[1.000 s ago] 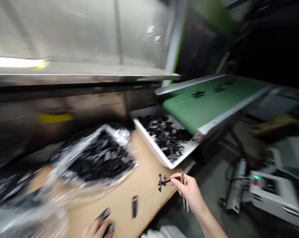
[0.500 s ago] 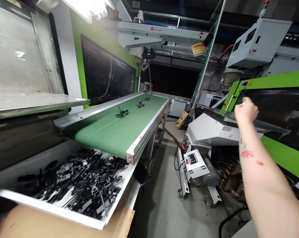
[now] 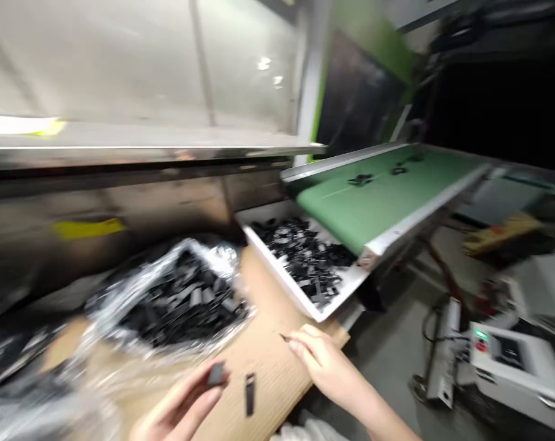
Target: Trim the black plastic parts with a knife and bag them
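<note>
Holding a black plastic piece [image 3: 216,373] up off the table [image 3: 277,383], the left hand [image 3: 179,407] has its grip clenched, with thumb and fingers pinching the piece at the fingertips.

Second entry: the right hand [image 3: 328,370], low over the table's near edge, fingers extended and close together. A small dark tip [image 3: 283,337] shows just past them, but blur leaves it uncertain whether this grip is holding anything.

Changes: the left hand has risen from the table with its piece. The right hand has come back down from its raised reach, and the metal tool and sprued part it held a second earlier no longer show.

Also listed: a black strip [image 3: 250,395] lying on the table between the hands, touching neither. A clear plastic bag [image 3: 105,312] heaped with black parts [image 3: 181,300] sits near the left hand. A white tray [image 3: 286,288] of loose black parts [image 3: 305,260] lies at the end of a green conveyor belt [image 3: 378,202], which carries a few dark parts [image 3: 361,179]. A white control box [image 3: 511,367] stands on the floor to the right.
</note>
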Motion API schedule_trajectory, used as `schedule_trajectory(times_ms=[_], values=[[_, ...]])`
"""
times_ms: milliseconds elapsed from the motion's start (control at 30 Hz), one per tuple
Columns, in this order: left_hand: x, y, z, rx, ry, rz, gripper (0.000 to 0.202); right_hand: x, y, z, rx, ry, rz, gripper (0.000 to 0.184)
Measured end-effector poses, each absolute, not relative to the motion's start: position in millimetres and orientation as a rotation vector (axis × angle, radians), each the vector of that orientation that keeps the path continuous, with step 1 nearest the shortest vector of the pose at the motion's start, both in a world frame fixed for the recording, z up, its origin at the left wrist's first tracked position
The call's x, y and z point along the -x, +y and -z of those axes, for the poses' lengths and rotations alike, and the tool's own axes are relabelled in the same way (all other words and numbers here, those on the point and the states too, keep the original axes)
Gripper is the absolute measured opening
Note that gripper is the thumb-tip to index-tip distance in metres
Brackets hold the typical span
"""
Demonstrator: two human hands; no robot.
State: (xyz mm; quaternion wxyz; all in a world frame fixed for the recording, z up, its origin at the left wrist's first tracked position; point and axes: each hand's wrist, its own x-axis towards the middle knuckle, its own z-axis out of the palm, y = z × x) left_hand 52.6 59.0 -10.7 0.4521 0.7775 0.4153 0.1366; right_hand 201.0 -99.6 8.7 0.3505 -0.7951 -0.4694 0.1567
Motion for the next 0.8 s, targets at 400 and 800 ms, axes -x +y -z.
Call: schedule_trajectory(times_ms=[400,800], values=[[-15,32,-18,-1.632,0.776,-0.696,0.013,-136,-63,-8,1.561,-1.499,-0.300,0.020],[-15,27,-21,-1.674,0.744,-0.654,0.014,-174,-64,5,1.798,-1.235,-0.305,0.020]])
